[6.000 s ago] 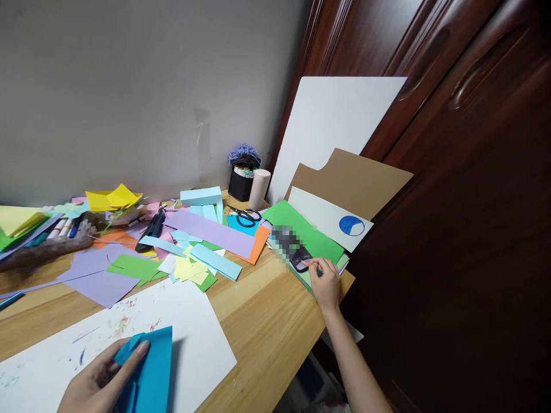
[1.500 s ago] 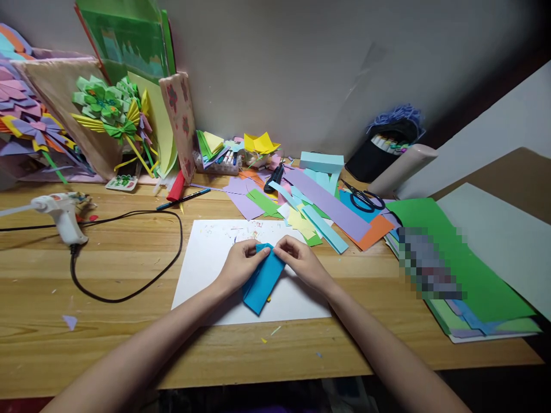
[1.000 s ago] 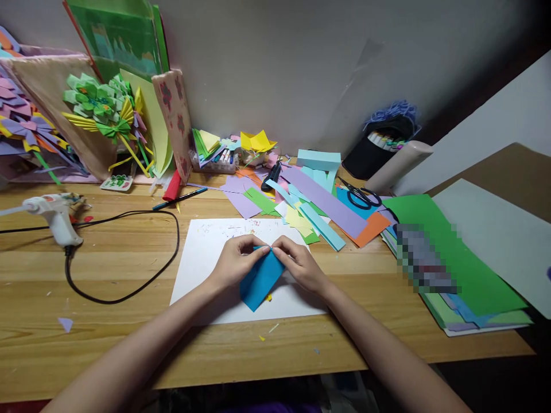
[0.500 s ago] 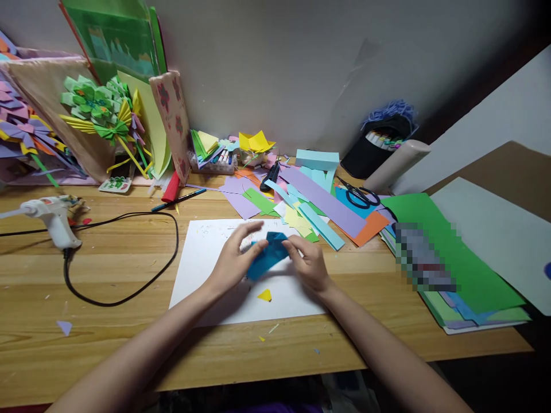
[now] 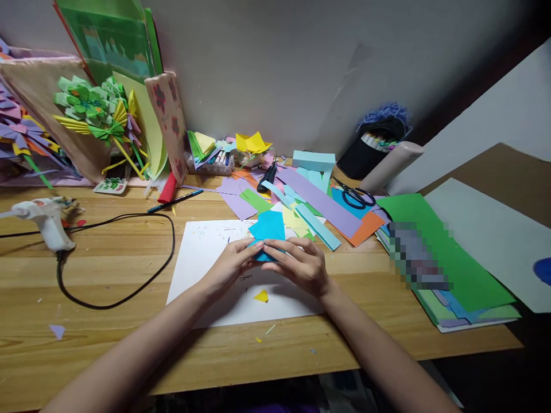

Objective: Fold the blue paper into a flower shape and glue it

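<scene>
A bright blue piece of folded paper (image 5: 270,224) is between my two hands, above a white sheet (image 5: 189,269) on the wooden desk. My left hand (image 5: 232,262) grips its lower left part, thumb on top. My right hand (image 5: 300,265) holds the lower right side, with its fingers lying across the paper and meeting the left thumb. The fingers hide part of the paper's lower edge. On the white sheet, nearer to me, lies a small yellow paper scrap (image 5: 261,296).
A glue gun (image 5: 45,221) with a looped black cord lies at left. Behind the sheet are coloured paper strips (image 5: 321,195) and scissors (image 5: 355,197). Stacked green paper (image 5: 447,252) is at right. Paper flowers (image 5: 88,100) stand at back left, a black marker pouch (image 5: 365,150) at back right.
The blue paper has turned and now shows a lighter, flatter face. My right hand's fingers have moved across it, and my left fingers have drawn in against it.
</scene>
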`<state>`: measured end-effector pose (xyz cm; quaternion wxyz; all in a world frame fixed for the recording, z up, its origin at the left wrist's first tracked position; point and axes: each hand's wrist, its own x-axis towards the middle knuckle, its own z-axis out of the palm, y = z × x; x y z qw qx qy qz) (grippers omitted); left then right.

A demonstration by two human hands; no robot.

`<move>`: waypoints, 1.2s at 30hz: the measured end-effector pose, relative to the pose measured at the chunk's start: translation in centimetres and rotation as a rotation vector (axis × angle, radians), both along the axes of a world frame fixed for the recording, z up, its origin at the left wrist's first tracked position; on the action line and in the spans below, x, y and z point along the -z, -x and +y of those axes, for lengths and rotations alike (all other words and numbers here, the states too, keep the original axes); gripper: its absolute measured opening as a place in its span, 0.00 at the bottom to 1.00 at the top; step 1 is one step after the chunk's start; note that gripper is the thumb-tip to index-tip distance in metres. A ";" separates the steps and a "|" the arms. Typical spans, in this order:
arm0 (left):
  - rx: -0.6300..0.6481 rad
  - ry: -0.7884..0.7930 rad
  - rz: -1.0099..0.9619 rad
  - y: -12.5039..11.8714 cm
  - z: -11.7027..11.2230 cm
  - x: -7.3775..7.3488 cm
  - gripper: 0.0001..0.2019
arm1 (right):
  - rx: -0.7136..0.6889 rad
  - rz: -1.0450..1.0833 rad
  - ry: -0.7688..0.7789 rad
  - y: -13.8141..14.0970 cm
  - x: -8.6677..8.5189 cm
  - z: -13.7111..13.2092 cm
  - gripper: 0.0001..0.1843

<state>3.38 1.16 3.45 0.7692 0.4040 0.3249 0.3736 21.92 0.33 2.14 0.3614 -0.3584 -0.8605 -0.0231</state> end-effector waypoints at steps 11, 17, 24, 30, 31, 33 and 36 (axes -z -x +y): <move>0.053 -0.179 0.309 0.2 0.5 0.8 0.15 | 0.100 0.804 0.949 0.4 0.7 1.5 0.18; -0.130 -0.123 0.285 0.0 0.5 0.8 0.21 | 0.173 0.802 0.653 0.6 1.0 1.0 0.10; 0.150 0.437 -0.208 0.6 0.9 -0.1 0.26 | -0.012 0.223 -0.129 -1.2 0.7 0.8 0.17; 0.123 0.290 -0.016 0.9 1.1 1.4 0.09 | -0.094 -0.018 -0.219 -0.9 0.5 1.2 0.19; 0.138 0.263 0.011 0.9 1.1 1.5 0.10 | -0.109 -0.041 -0.205 -0.9 0.3 1.3 0.19; 0.129 0.216 0.063 0.8 1.1 1.5 0.12 | -0.145 -0.088 -0.177 -0.9 -0.2 1.2 0.20; 0.078 0.162 0.156 0.7 1.1 1.5 0.15 | -0.201 -0.157 -0.146 -0.9 -0.5 1.1 0.19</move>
